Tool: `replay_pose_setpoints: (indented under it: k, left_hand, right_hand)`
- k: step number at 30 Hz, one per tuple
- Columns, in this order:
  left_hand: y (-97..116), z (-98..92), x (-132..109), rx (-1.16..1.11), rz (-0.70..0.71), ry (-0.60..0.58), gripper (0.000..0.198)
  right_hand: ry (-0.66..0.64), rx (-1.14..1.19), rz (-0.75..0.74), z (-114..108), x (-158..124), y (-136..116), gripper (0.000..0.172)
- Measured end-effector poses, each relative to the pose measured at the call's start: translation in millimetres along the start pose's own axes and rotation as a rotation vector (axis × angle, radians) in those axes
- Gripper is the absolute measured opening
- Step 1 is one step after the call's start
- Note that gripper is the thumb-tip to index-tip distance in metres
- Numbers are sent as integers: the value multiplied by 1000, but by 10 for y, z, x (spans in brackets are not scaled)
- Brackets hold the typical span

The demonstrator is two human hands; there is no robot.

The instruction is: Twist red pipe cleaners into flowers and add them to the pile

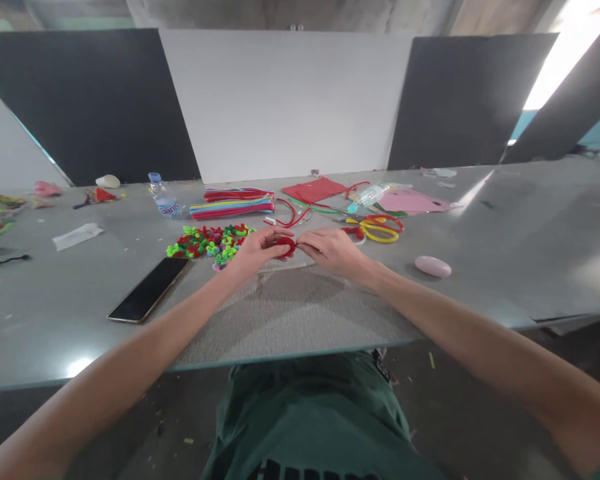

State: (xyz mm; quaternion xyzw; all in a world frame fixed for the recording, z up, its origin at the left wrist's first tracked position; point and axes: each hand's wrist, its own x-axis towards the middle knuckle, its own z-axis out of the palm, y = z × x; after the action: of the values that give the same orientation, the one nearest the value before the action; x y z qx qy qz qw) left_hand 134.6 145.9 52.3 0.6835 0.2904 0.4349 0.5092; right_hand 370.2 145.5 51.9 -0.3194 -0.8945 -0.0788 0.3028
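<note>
Above the middle of the tabletop [485, 280], two hands meet at a red piece.

If the left grip loosened during a tug from the right, the red piece [289, 246] might slip or lose its shape; a careless sweep of the left wrist could scatter the flowers [195, 241] close by. The left hand [264, 249] has its thumb and fingers closed on the piece, palm turned inward; the right hand [334, 251] bends over, fingertips drawn together at the piece's edge, too small to tell whether they hold it. Both forearms reach forward and converge, the left passing near the phone [150, 291].
</note>
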Motion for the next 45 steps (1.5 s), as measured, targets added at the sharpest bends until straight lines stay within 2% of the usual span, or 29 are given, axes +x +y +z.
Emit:
replay_pose_setpoints:
  k: [8, 15, 22, 27, 33, 41, 43, 45]
  left_hand:
    - [-11, 46, 14, 33, 26, 25, 22]
    - [-31, 37, 21, 70, 30, -8, 18]
    - [-75, 65, 2, 38, -24, -101, 10]
    - [-31, 35, 0, 148, -21, -172, 9]
    - [8, -22, -30, 244, -45, -367, 8]
    - [139, -155, -55, 232, -160, -636, 6]
    - [125, -166, -52, 220, -160, -622, 6]
    - [80, -151, -36, 193, -109, -527, 9]
  right_hand:
    - [-33, -24, 55, 22, -12, -30, 31]
    - [-74, -46, 78, 1, -16, -84, 31]
    - [-88, -31, 22, 13, -22, -98, 33]
    - [-137, -17, -41, -7, -31, -134, 30]
    - [-219, 84, -137, -25, -47, -134, 27]
    - [-272, 195, -221, -48, -33, -227, 26]
    - [-269, 180, -209, -49, -34, -213, 25]
    - [-234, 144, -163, -52, -34, -166, 25]
